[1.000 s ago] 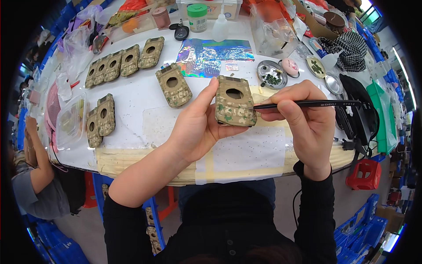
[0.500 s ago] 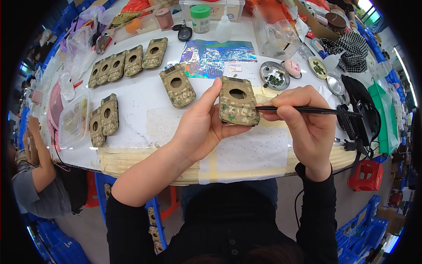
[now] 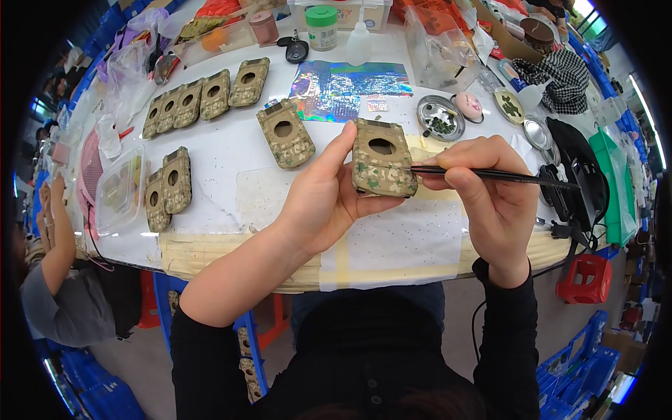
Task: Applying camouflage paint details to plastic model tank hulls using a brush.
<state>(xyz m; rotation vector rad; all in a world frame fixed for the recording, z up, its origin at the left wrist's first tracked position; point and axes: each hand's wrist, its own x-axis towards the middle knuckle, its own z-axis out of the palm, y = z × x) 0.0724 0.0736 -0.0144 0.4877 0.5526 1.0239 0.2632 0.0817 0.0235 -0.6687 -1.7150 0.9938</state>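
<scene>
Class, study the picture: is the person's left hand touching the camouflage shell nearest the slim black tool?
Touching. The head view shows the left hand holding the camouflage shell, thumb against its left edge, a finger beneath.

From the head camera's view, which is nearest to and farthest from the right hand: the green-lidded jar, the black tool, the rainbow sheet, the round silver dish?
1. Black tool: in the right hand.
2. Round silver dish: just beyond the hand.
3. Rainbow sheet: farther off, to the left.
4. Green-lidded jar: behind the sheet.
</scene>
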